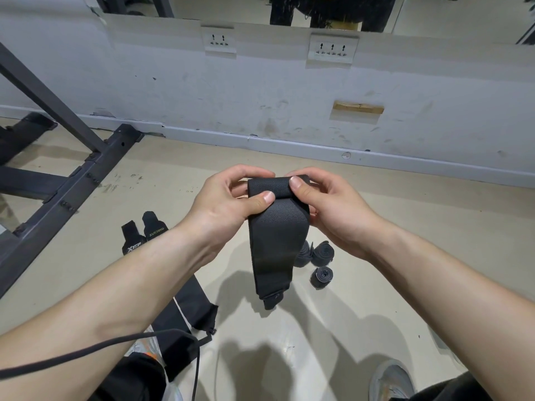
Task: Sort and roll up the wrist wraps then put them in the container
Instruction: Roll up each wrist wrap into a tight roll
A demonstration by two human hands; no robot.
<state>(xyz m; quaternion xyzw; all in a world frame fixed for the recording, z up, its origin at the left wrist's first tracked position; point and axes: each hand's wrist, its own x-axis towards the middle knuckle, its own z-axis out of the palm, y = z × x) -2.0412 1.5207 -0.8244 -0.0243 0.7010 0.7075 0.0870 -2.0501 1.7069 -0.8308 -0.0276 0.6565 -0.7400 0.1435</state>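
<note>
At the centre of the frame a black wrist wrap (pixel 276 235) hangs in the air, its top end folded over into the start of a roll, its woven face finely dimpled and its tail ending in a stitched tab. The left hand (pixel 228 198) and right hand (pixel 333 206) pinch that folded top (thumbs in front, fingers curled behind). Rolled wraps (pixel 322 276) lie on the pale floor (pixel 376 285) just lower right of it.
</note>
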